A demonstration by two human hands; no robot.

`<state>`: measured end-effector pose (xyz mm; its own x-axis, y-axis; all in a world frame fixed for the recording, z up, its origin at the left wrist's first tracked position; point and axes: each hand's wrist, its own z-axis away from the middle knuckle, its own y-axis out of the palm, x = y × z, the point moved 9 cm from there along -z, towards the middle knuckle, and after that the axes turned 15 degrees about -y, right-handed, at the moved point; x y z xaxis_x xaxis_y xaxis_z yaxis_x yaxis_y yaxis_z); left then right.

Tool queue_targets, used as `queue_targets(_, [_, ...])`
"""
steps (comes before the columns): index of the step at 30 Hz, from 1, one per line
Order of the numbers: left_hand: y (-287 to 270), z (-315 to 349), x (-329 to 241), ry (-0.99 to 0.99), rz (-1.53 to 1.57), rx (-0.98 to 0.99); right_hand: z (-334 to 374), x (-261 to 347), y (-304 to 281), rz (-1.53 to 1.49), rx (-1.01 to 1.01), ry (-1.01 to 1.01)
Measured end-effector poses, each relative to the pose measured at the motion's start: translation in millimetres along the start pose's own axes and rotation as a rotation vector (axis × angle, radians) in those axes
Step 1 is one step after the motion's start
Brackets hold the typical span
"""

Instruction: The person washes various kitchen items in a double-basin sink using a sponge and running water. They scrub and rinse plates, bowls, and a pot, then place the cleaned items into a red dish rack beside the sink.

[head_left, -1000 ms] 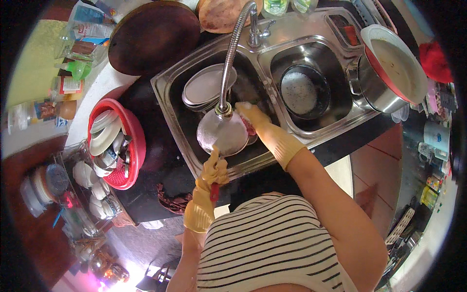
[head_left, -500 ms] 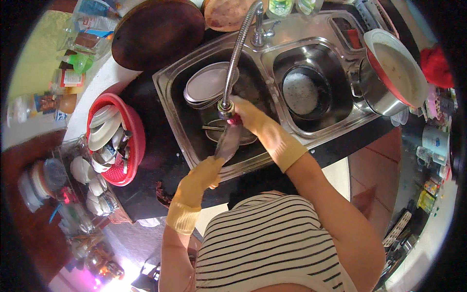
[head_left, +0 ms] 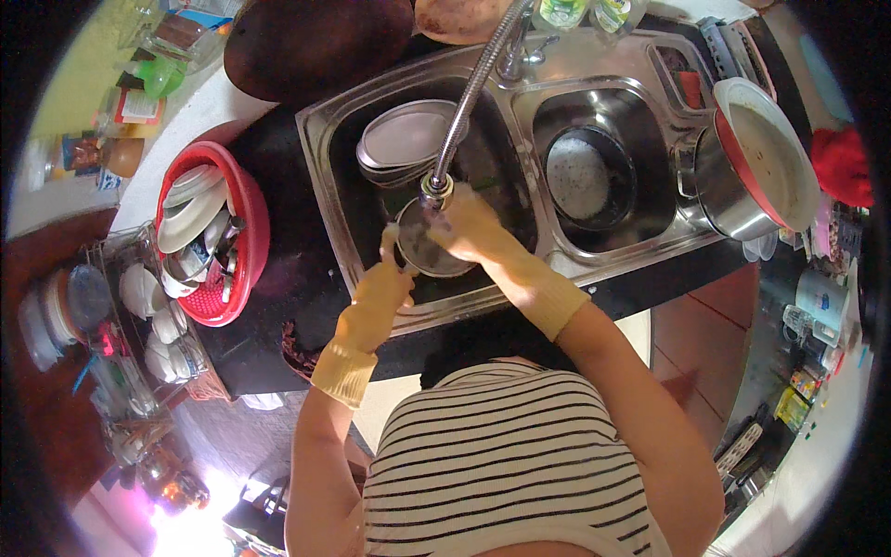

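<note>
Both my hands wear yellow rubber gloves over the left basin [head_left: 325, 200] of a steel double sink. My left hand [head_left: 379, 283] grips the left edge of a round, shallow dish with a pale rim [head_left: 429, 255], thumb and fingers at the rim. My right hand [head_left: 471, 230] is over the dish's upper right side, just below the tap's outlet [head_left: 434, 190]; its fingers are smeared by motion, and whatever they may hold cannot be made out. Behind the hands, a stack of oval pale dishes [head_left: 408, 135] lies in the same basin.
The flexible metal tap hose [head_left: 483, 79] arches over the left basin. A dark pan with suds [head_left: 580, 172] sits in the right basin. Pots [head_left: 733, 176] stand at the right. A red basket [head_left: 255, 246] of dishes is at the left, beside a wire rack [head_left: 148, 306] of cups.
A translucent elongated item between my hands no longer shows; the round dish now lies there face up. My left hand has moved slightly left and up. The view has shifted a little.
</note>
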<state>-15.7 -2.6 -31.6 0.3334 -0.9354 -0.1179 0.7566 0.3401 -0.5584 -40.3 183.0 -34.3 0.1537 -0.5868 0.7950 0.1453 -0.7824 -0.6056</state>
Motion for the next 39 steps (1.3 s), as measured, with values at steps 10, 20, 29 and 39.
queue_targets(10, [67.8,-11.9,-8.2,-0.109,0.527,0.775,40.5,-81.5,141.6,-0.666,0.126,0.262])
queue_targets(20, [66.8,19.3,-23.4,-0.231,0.531,0.742,11.0,-13.5,17.6,-0.639,-0.309,0.402])
queue_targets(29, [75.7,29.1,-27.1,-0.166,0.559,0.819,10.2,-26.6,27.4,-0.287,-0.341,0.231])
queue_targets(39, [50.5,17.6,-14.7,-0.153,0.554,0.830,27.0,6.9,-31.0,0.013,0.289,0.388])
